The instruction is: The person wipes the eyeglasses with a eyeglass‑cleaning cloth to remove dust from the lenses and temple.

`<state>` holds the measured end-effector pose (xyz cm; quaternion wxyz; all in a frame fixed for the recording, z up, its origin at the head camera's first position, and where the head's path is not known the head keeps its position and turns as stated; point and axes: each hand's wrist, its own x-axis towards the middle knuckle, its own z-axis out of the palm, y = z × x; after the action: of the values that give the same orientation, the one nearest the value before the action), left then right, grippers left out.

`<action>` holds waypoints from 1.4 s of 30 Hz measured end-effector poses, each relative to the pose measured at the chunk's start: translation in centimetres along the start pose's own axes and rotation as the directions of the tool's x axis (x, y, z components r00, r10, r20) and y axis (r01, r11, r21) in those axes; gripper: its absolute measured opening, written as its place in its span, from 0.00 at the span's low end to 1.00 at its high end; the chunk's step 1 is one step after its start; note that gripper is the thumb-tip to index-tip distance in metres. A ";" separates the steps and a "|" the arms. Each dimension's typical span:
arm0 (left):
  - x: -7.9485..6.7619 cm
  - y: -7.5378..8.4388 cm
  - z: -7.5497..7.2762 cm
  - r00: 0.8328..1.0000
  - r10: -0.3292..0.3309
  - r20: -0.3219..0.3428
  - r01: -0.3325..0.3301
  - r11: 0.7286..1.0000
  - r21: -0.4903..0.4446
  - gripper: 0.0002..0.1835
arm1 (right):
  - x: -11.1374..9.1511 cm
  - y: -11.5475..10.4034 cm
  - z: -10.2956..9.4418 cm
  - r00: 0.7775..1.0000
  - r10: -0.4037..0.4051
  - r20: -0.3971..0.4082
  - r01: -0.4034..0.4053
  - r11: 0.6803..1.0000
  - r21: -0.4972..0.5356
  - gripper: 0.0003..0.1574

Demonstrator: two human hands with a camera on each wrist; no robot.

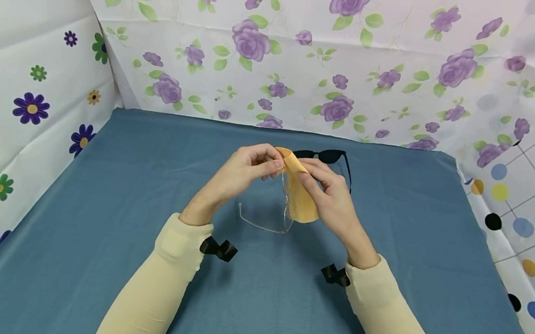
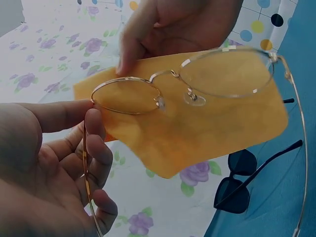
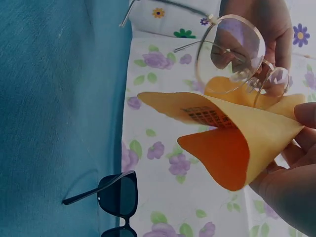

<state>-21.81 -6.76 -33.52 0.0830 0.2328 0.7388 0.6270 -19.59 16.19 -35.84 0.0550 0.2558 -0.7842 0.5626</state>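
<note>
My left hand [image 1: 240, 175] pinches thin gold wire-rimmed eyeglasses [image 2: 227, 74] at one outer corner of the frame, beside the hinge. Both temples are unfolded, and one runs down along the left fingers in the left wrist view. A yellow cleaning cloth [image 1: 303, 205], folded over on itself, is gripped between the thumb and fingers of my right hand [image 1: 332, 195]. The cloth lies right behind the lenses in the left wrist view. Printed dark marks show on its inner face in the right wrist view. Hands, glasses and cloth are held up above the table.
Black sunglasses [image 1: 330, 156] lie with temples out near the far edge of the blue-covered table [image 1: 94, 258], just beyond my right hand. Flower-patterned sheets [image 1: 300, 73] rise behind and at the left; a dotted sheet [image 1: 514, 212] stands at the right.
</note>
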 end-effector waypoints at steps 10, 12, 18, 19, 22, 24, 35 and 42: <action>0.0 -0.1 -0.2 1.000 0.006 -0.012 -0.007 1.000 -0.008 0.09 | 0.1 0.2 -0.4 0.994 0.103 0.026 -0.105 0.988 0.117 0.22; -0.1 0.0 -0.2 1.000 0.009 -0.017 -0.010 1.000 -0.008 0.09 | 0.1 0.2 -0.5 0.993 0.113 0.024 -0.115 0.988 0.107 0.22; -0.1 0.0 -0.3 0.999 0.012 -0.037 -0.013 1.000 -0.019 0.09 | 0.1 0.2 -0.5 0.989 0.147 0.014 -0.148 0.982 0.113 0.21; -0.1 0.0 -0.3 0.999 0.012 -0.042 -0.013 1.000 -0.022 0.09 | 0.1 0.2 -0.5 0.988 0.156 0.014 -0.157 0.979 0.129 0.21; -0.1 0.0 -0.5 0.998 0.013 -0.061 -0.015 0.999 -0.038 0.10 | 0.1 0.3 -0.5 0.981 0.191 0.019 -0.192 0.965 0.179 0.21; -0.1 0.0 -0.6 0.997 0.015 -0.074 -0.019 0.999 -0.043 0.10 | 0.1 0.3 -0.5 0.975 0.220 0.028 -0.220 0.953 0.208 0.21; 0.0 -0.1 -0.7 0.990 0.035 -0.139 -0.041 0.998 -0.045 0.09 | 0.2 0.3 -0.4 0.959 0.278 0.050 -0.281 0.921 0.270 0.23; 0.0 0.0 -0.8 0.985 0.055 -0.164 -0.067 0.996 -0.067 0.08 | 0.2 0.2 -0.4 0.959 0.277 0.056 -0.282 0.925 0.256 0.22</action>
<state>-22.13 -7.50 -33.40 0.0118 0.2003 0.7126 0.6722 -19.95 16.50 -35.82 -0.0674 0.1517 -0.7319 0.6608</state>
